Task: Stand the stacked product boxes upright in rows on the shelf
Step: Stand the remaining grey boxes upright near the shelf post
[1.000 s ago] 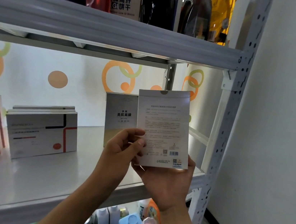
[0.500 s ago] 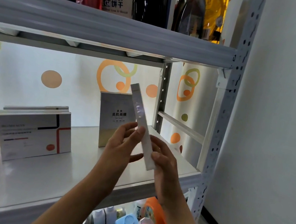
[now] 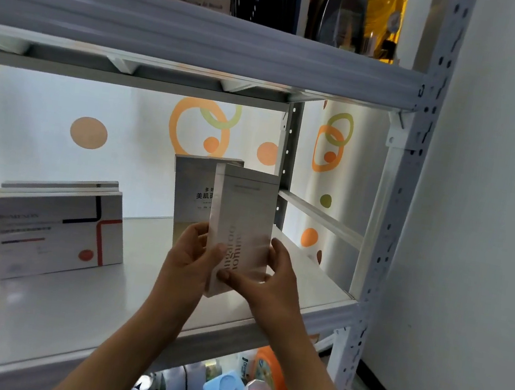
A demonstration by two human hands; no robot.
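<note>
Holding the flat silvery-white cardboard product box (image 3: 240, 228) upright between them, the left hand (image 3: 191, 255) and right hand (image 3: 274, 279) pinch its lower edges; long axis vertical, it hangs just before the standing grey box (image 3: 195, 193), above the white shelf (image 3: 72, 301)

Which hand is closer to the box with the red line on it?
Left. The left hand holds the silver box on the side toward the red-line box, apart from it. The right hand is on the far side.
</note>
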